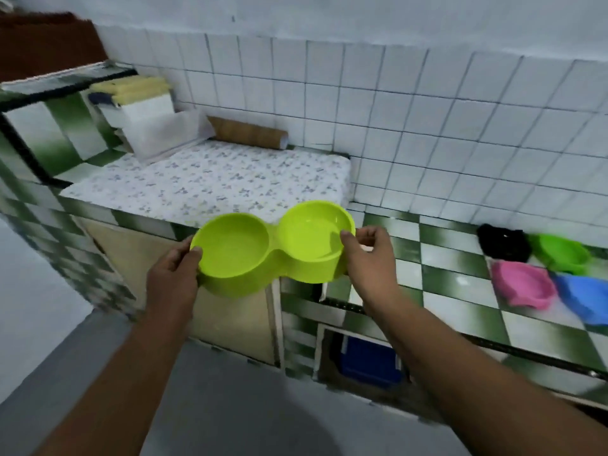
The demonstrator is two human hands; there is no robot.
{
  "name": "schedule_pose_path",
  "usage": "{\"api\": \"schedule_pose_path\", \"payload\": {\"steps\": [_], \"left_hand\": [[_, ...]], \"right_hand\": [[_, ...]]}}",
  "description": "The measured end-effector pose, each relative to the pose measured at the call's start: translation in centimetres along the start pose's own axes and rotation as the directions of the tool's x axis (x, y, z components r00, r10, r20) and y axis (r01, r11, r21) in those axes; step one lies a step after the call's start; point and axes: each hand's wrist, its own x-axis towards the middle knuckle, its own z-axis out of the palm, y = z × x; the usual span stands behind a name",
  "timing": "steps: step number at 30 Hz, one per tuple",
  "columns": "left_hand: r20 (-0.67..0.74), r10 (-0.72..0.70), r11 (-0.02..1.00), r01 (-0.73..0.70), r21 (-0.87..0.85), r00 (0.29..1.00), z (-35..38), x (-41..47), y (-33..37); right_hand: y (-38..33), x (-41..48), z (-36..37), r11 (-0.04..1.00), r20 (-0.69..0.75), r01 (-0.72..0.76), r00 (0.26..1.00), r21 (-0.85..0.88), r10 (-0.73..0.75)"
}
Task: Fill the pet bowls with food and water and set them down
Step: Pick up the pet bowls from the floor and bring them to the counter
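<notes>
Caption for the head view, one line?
Left hand and right hand hold a lime double pet bowl by its ends before a tiled counter.

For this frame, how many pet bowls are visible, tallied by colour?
lime double bowl: 1
green bowl: 1
pink bowl: 1
blue bowl: 1
Total: 4
The black item beside them is too blurred to class.

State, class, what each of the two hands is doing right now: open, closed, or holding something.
Left hand: grips the green double bowl's left end.
Right hand: pinches its right rim.
</notes>
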Motion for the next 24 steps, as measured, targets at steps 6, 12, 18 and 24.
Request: {"api": "schedule_pose_path", "payload": {"steps": [6, 12, 18, 24], "left_hand": [[0.185, -0.068, 0.997, 0.072, -0.014, 0.980, 12.4, -5.3, -1.3], [0.225, -0.165, 0.986, 0.165, 0.017, 0.960, 24.1, -10.5, -5.2], [0.261, -0.300, 0.951, 0.308, 0.011, 0.917, 33.1, -14.5, -9.8], [0.381, -0.411, 0.909, 0.402, 0.106, 0.828, 39.7, -15.1, -13.8]], "right_hand": [[1.5, 4.9, -12.4, 0.999, -0.142, -0.046, 0.989, -0.002, 0.045], [4.1, 12.8, -23.7, 0.986, -0.121, -0.055, 0.992, -0.158, 0.036], [7.6, 22.3, -30.3, 0.899, -0.029, -0.046, 0.999, -0.436, 0.038], [12.0, 31.6, -31.3, 0.718, 0.041, -0.033, 0.995, -0.695, 0.086]]}}
